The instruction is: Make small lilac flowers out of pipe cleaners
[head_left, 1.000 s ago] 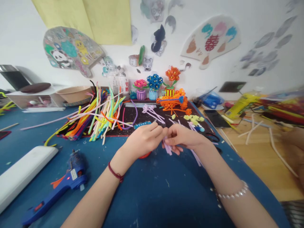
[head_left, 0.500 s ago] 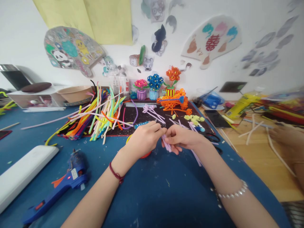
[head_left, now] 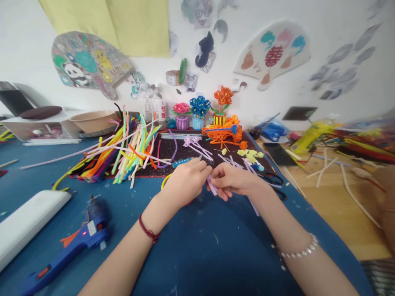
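Note:
My left hand [head_left: 184, 181] and my right hand [head_left: 232, 179] meet over the blue table [head_left: 197, 250], fingertips pinched together on a bundle of lilac pipe cleaners [head_left: 212, 187]. The lilac stems run down and to the right under my right hand. A red cord sits on my left wrist, a bead bracelet on my right. Partly hidden under my left hand lie a yellow loop [head_left: 165, 181] and something red.
A pile of coloured pipe cleaners [head_left: 123, 150] lies left of a black mat [head_left: 185, 154]. Finished pipe-cleaner flower pots [head_left: 199, 111] stand at the back. A blue glue gun [head_left: 70, 246] and a white case [head_left: 27, 220] lie at the left. Scissors [head_left: 274, 181] and a phone [head_left: 279, 154] lie at the right.
Both hands stay pinched on the lilac bundle and shift slightly left and up in the view as the head camera moves. Another person's hand at the far right edge has drawn back.

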`<move>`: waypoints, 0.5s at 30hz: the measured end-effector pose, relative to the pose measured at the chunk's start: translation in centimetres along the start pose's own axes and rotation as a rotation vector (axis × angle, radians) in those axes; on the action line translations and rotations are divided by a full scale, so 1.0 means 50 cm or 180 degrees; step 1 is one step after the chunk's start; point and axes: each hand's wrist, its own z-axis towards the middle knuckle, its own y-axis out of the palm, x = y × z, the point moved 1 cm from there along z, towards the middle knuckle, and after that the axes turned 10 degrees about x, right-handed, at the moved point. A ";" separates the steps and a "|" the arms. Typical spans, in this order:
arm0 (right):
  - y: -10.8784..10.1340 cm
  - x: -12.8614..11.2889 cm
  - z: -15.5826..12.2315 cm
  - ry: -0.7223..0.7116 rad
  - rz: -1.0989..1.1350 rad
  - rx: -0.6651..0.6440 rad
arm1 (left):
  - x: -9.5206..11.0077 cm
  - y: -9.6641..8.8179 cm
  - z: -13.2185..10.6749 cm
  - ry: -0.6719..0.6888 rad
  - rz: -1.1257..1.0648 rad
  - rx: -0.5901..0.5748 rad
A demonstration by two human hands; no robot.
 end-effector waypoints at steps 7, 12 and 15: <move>0.001 -0.002 0.001 0.0110 0.0109 -0.0016 | 0.005 0.006 0.001 0.0363 0.0504 -0.0139; -0.001 0.000 -0.001 0.0183 0.0046 0.0026 | 0.009 0.004 0.002 0.0486 0.0629 -0.0136; -0.001 -0.001 -0.003 0.0235 0.0018 0.0026 | 0.010 0.003 0.003 0.0490 0.0599 -0.0179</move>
